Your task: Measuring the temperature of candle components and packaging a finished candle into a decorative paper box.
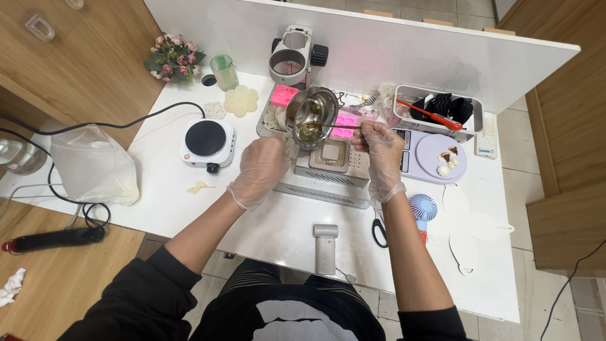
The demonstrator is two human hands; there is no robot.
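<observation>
Steel melting pot (314, 113) tilts at upper centre of the frame, over a small square mould (332, 153); left hand (260, 169), gloved, curls shut by its near side, seemingly gripping the handle. Right hand (379, 146) pinches a thin stirring stick (341, 127) reaching into the pot; a steeper tilt could spill liquid past the mould.

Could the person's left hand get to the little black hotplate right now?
Probably yes: the hotplate sits just left of the left hand with bare table between them, but that hand seems busy holding the metal pot.
</observation>
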